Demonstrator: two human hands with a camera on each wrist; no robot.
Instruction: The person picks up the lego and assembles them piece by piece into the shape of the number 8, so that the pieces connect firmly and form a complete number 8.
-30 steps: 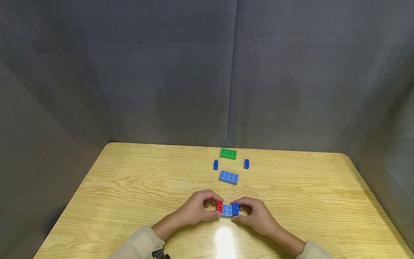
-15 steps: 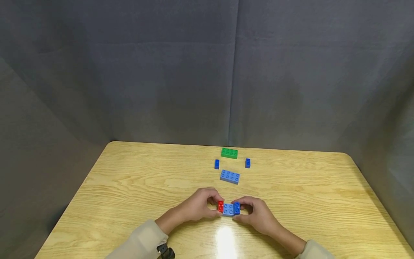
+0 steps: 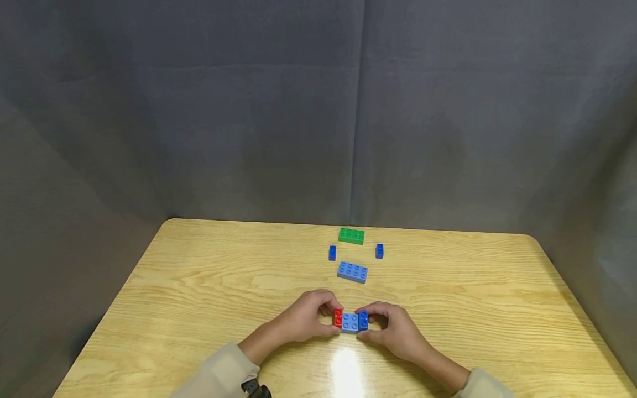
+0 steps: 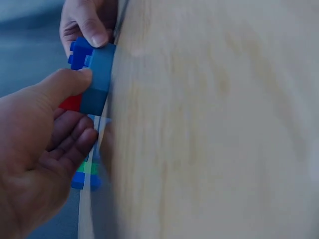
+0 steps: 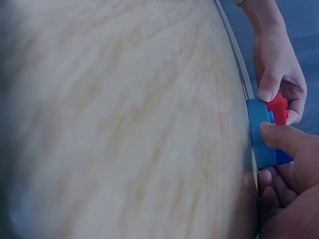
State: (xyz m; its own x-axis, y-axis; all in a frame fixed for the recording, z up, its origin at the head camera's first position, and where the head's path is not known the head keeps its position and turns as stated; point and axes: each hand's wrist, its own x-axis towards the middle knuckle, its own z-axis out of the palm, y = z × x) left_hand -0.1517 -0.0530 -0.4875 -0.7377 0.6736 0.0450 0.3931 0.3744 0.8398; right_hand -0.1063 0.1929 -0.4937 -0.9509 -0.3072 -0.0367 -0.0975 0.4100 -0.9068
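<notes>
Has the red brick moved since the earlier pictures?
No, not visibly: in the head view, the red brick keeps its place relative to the green brick.

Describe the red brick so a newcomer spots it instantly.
On the wooden table, the left hand and right hand hold opposite ends of a light-blue brick. On its left end sits the red brick, the only red piece, opposite a dark-blue brick.

Glossy plastic red brick, shiny wood-grain tabletop, matt cloth backdrop.
</notes>
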